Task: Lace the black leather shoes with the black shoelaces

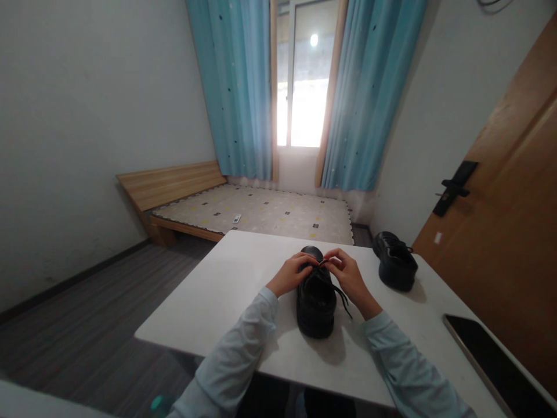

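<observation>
A black lace-up shoe [315,316] stands upright on the white table [217,302], its toe pointing away from me and its opening facing me. Over its front, my left hand [294,273] and my right hand [347,276] meet with fingers pinched together at the lacing. A thin bit of shoelace shows between the fingertips, partly covered by them. From the shoe's right side a loose black lace [343,298] hangs down below my right hand. The other black shoe [395,262] rests near the table's far right corner, with laces across its top.
A dark-screened tablet or phone [491,360] lies along the table's right edge. Beyond the table is a bed [270,209] with a small white remote [237,219] on it. A wooden door [500,191] stands at the right; blue curtains [243,87] frame the window.
</observation>
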Demonstrator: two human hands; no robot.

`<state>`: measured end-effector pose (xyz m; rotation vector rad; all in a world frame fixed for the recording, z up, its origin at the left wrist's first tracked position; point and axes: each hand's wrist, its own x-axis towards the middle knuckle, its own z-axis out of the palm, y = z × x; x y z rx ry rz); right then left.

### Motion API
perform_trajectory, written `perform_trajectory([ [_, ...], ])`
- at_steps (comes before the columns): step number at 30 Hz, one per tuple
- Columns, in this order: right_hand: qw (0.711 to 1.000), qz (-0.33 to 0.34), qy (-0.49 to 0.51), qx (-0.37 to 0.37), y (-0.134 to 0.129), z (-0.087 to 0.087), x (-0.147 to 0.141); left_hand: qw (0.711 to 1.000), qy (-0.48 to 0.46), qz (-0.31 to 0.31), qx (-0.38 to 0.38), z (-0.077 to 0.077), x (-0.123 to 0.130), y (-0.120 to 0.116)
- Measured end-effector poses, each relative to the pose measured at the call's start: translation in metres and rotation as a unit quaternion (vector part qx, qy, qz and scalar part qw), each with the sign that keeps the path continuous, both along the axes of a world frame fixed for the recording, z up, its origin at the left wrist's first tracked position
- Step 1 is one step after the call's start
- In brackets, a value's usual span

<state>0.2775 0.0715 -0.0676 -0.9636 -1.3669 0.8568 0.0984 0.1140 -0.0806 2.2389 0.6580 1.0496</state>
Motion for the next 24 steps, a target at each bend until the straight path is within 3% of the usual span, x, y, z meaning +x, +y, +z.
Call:
perform_trajectory([
  [13, 0.996, -0.018, -0.082, 0.027, 0.002, -0.002, 0.007, 1.0, 0.003, 0.002, 0.003, 0.001, 0.0, -0.001],
  [17, 0.997, 0.007, -0.082, 0.008, 0.002, -0.003, 0.01, 1.0, 0.01, 0.005, 0.0, 0.002, 0.0, -0.001],
  [24, 0.99, -0.004, -0.139, -0.001, -0.002, 0.007, 0.017, 1.0, 0.008, 0.004, 0.004, 0.002, 0.0, -0.001],
])
